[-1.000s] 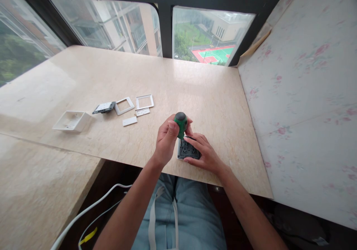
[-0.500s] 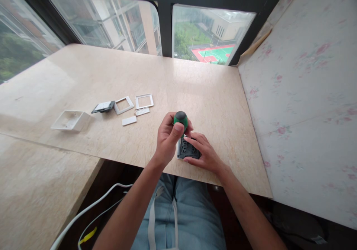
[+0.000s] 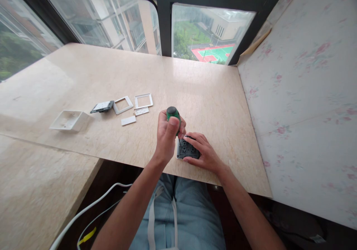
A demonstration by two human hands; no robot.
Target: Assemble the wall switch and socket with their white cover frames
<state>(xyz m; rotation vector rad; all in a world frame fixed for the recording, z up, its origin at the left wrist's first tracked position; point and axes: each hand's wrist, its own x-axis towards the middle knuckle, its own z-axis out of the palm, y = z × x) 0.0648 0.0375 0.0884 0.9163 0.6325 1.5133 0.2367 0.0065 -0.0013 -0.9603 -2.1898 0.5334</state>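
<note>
My left hand (image 3: 166, 136) is wrapped round the green handle of a screwdriver (image 3: 173, 112), thumb along its side. The shaft leans down to the left edge of a wall switch (image 3: 186, 149), a dark grey module with a white rim lying near the front edge of the stone sill. From the right, my right hand (image 3: 205, 151) grips the switch, with the fingers over its far side and the thumb at its near side. The right part of the switch is hidden under that hand.
To the left lie a white mounting box (image 3: 69, 120), another switch module (image 3: 102, 106), two white frames (image 3: 123, 105) and two small white plates (image 3: 128, 121). A window (image 3: 213, 34) stands behind the sill (image 3: 195, 90); a papered wall (image 3: 304, 105) bounds the right. White cables (image 3: 92, 201) hang below.
The screwdriver's handle has tilted to the left with my left hand, and its shaft now shows at the switch's left edge. My right hand has stayed on the switch.
</note>
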